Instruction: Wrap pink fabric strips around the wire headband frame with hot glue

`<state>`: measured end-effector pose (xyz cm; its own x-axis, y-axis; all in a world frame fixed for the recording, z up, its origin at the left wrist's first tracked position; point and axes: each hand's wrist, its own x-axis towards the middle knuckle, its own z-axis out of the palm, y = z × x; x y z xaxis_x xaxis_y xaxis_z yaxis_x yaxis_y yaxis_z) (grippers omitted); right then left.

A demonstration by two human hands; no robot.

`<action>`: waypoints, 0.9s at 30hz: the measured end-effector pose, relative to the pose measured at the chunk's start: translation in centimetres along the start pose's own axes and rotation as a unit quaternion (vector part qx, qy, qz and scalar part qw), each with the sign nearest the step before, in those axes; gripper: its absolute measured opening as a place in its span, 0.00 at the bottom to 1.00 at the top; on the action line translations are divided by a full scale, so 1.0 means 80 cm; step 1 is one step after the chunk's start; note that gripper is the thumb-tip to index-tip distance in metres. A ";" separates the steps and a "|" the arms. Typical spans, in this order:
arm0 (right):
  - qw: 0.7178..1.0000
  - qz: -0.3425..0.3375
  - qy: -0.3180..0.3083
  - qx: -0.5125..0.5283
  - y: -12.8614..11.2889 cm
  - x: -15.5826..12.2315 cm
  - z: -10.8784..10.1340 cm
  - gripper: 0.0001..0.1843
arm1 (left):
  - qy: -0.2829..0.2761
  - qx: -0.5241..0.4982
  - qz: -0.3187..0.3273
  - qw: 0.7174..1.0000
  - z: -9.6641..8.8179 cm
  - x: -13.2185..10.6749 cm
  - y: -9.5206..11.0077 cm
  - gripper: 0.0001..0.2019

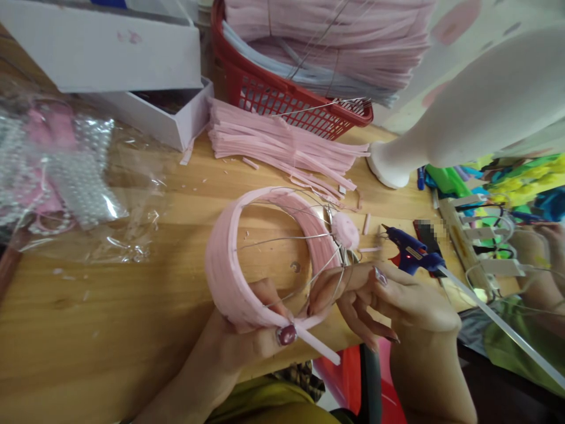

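My left hand [251, 335] grips the near edge of a pink ring-shaped band [220, 259] wound with pink strips over a thin wire frame; the thumb presses a loose strip end down against it. My right hand [388, 300] sits beside the ring on its right, fingers curled, fingertips pinching the wire and strip near the ring's near-right side. A small pink pompom [345, 229] sits at the ring's far right. A blue glue gun [410, 253] with a clear glue stick lies on the table just beyond my right hand.
A pile of cut pink strips [273, 144] lies behind the ring, a red basket [282, 94] of pink material beyond it. White boxes [132, 76] and a plastic bag of pearls [66, 171] are at left. A white mannequin head base [397, 159] stands at right.
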<state>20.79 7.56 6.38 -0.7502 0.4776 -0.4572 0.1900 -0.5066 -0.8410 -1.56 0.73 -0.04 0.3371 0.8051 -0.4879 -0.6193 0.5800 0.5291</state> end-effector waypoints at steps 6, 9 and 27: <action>0.999 -0.007 0.003 0.049 0.005 -0.002 -0.001 0.27 | -0.015 0.009 0.011 1.000 -0.003 0.001 -0.002 0.07; 0.996 -0.027 0.006 0.084 0.011 -0.002 -0.002 0.26 | -0.017 0.015 0.008 1.000 -0.003 0.001 -0.002 0.07; 0.987 -0.075 0.122 0.074 0.027 -0.023 0.027 0.16 | -0.029 0.046 0.066 0.996 -0.004 0.007 -0.004 0.07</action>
<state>21.25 4.04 6.05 -0.5845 0.7046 -0.4024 -0.0201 -0.5084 -0.8609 -1.41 0.99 -0.71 0.2983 0.8797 -0.3704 -0.5944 0.4749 0.6489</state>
